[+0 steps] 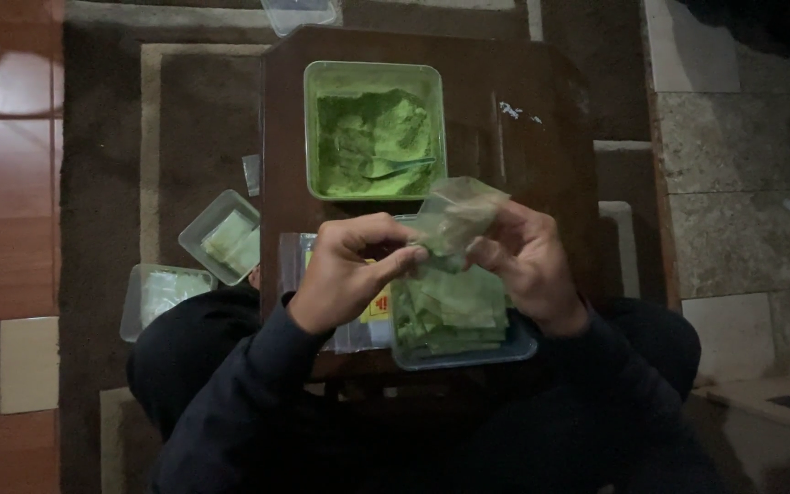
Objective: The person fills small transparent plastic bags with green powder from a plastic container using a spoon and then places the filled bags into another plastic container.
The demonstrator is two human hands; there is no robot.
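Both hands hold a small clear plastic pouch [454,215] with green powder in its bottom. My left hand [349,265] pinches its lower left edge, and my right hand [528,261] grips it from the right. Under the hands sits a clear tray [516,346] piled with filled green pouches [450,316]. Beyond it stands a square clear tub [375,75] of green powder [372,137] with a spoon [395,166] lying in it. All rest on a small dark wooden table [541,146].
Two clear tubs with pouches sit on the brown rug at the left, one nearer the table [221,238] and one closer to me [165,295]. A flat stack of empty plastic bags [296,261] lies under my left hand. A clear lid [299,14] lies at the table's far edge.
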